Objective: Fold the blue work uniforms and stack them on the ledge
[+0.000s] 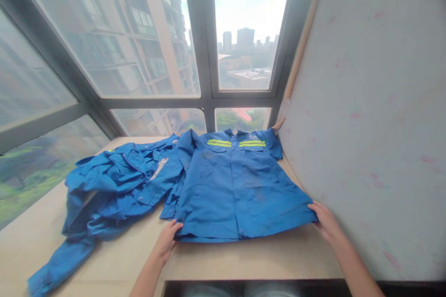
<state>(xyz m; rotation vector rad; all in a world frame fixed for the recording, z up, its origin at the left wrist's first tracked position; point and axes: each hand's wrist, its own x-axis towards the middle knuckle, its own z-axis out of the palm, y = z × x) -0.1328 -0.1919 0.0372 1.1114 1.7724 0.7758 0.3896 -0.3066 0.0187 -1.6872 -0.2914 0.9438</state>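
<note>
Grip, 2 hands: left [169, 240] and right [324, 220] each pinching 1 hem corner of the blue jacket [223, 190]. Jacket: front up on the table [261, 260], closed, seemingly nearly flattened; unfolded. Beside it: 1 crumpled heap of blue clothing [114, 190], unsorted.

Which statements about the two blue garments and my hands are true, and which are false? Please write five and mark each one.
1. The left hand holds the spread jacket near its lower left corner. True.
2. The right hand does not touch the spread jacket. False: it holds the lower right corner.
3. Yellow stripes go across the chest of the spread jacket. True.
4. The crumpled garment lies to the right of the spread jacket. False: it lies to the left.
5. The spread jacket lies with its back up. False: its front, with the chest pockets, is up.
</note>
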